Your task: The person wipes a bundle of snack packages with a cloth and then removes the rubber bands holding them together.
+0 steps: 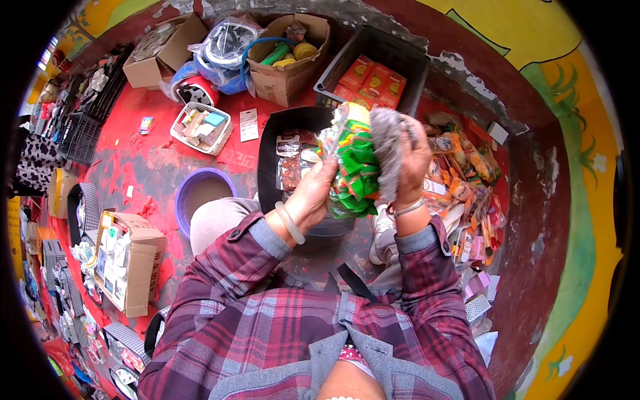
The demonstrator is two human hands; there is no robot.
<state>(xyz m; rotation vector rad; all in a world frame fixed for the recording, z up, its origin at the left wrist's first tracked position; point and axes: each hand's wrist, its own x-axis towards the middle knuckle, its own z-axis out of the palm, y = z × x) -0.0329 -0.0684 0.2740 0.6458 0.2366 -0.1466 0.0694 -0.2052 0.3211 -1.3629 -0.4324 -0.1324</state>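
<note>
My left hand (311, 193) grips a bunch of shiny green packets (357, 167) with yellow and orange parts and clear plastic at one side. A grey, fluffy cloth (387, 143) is held in my right hand (415, 157), its fingers curled round it. The cloth touches the right side of the packets. Below both hands stands a black tub (267, 157) with several brown and white packaged goods (289, 170) inside. My hands and the packets hide part of the tub.
Beyond the tub, a grey crate (417, 73) holds red-orange boxes (383, 83). A heap of packaged goods (467, 173) lies along the right wall. To the left are a purple-rimmed basin (183, 190), a white basket (175, 133) and a cardboard box (143, 267).
</note>
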